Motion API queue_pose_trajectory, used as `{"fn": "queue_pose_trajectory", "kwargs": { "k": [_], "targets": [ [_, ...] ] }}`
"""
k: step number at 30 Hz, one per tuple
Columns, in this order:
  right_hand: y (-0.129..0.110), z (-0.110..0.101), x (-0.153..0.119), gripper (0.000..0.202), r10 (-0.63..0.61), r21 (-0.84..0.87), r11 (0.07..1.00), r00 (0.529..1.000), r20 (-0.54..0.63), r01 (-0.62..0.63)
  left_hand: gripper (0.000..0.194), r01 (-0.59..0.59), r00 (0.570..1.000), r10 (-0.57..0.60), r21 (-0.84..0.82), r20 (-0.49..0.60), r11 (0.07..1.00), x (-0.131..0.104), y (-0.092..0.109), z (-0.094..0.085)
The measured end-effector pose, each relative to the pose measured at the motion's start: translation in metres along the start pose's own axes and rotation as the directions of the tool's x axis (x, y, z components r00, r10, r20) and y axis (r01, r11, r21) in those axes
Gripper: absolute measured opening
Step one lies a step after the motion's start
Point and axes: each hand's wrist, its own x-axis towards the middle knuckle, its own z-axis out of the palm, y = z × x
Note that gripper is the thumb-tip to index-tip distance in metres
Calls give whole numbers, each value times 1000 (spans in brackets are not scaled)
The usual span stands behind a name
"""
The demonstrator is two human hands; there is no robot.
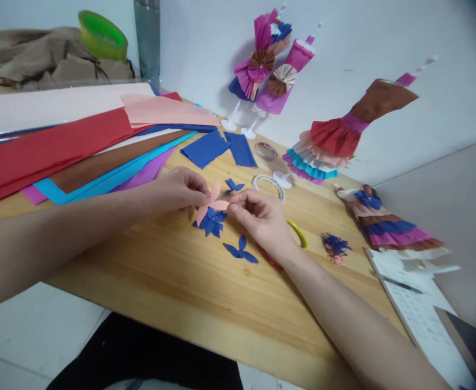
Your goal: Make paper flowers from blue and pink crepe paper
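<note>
A peach paper flower [212, 201] with narrow pointed petals is held between both hands above the table. My left hand [183, 189] pinches it from the left, fingers closed. On the other side, my right hand [258, 216] grips a petal tip between thumb and forefinger. Right beneath the flower is a cluster of blue paper petals [211, 223]. A three-petalled blue paper flower [241, 251] lies nearer the table's front edge, and another small blue flower [233, 186] sits just behind my hands.
Folded coloured paper sheets [59, 146] fill the left side. Blue paper pieces [205, 149], a white tape roll [268, 187] and a yellow ring [297, 234] lie around. Paper-dressed mannequins [346, 124] stand at the back. A notebook [404, 281] with a pen is at right.
</note>
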Motion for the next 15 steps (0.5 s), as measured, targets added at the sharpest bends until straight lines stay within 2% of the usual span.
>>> {"fn": "queue_pose_trajectory", "kwargs": {
  "k": [3,6,12,15],
  "targets": [
    [5,2,0,8,-136,-219,965,989,60,146,13,18,995,-10,82,-104,996,1,0,-2],
    [7,4,0,6,-219,-368,901,973,75,231,19,17,993,-13,39,-118,999,2,0,-3],
    [7,8,-2,8,-200,-379,899,975,92,220,21,43,992,-53,-80,-119,996,1,1,-4],
    [7,12,-2,8,-230,-360,898,967,108,254,20,40,992,-54,-116,-114,992,0,2,-3]
  ]
}}
